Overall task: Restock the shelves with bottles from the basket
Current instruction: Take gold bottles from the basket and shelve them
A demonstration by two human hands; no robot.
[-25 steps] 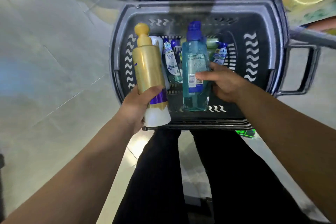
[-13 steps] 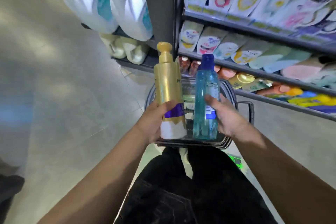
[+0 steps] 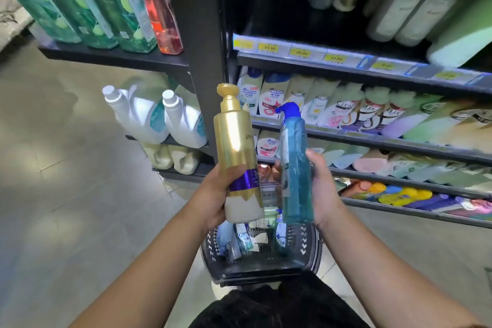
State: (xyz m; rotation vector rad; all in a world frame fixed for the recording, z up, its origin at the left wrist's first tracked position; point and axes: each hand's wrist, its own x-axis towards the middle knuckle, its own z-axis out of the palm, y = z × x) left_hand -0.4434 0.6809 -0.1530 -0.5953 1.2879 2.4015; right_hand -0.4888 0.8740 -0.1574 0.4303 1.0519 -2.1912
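Head — gold bottle [image 3: 235, 146] gripped left, blue bottle [image 3: 295, 168] right

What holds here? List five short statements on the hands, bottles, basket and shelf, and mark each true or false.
1. The left hand grips the gold bottle. True.
2. The right hand is empty. False: it holds the blue bottle.
3. The basket has small bottles in it. True.
4. The gold and blue bottles lie in the basket. False: the hands hold both up above it, roughly upright.
5. Yellow price tags line a shelf. True.
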